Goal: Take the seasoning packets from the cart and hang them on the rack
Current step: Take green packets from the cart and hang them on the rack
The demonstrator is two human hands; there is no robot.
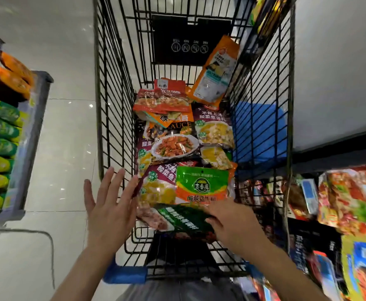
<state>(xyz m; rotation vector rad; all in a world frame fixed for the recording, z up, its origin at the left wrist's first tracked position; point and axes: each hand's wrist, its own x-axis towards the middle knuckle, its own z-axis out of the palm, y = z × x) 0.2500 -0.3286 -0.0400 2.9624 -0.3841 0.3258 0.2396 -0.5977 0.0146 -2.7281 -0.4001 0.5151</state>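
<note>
A black wire shopping cart (114, 88) stands in front of me, its basket holding several seasoning packets. A green-and-orange packet (201, 184) lies near the front of the pile, purple ones (213, 127) beside it, and an orange packet (217, 70) leans on the far right wall. My right hand (232, 222) reaches into the basket and grips a dark green packet (182, 220) at the near end. My left hand (108, 205) hovers over the cart's left edge with its fingers spread and straight, holding nothing.
A shelf (32, 135) with yellow-green and orange bags stands to the left. Hanging and stacked packets on a rack (349, 196) fill the right side, close to the cart. Pale tiled floor (69, 127) lies between the left shelf and the cart. The cart's blue handle (124, 275) is near my body.
</note>
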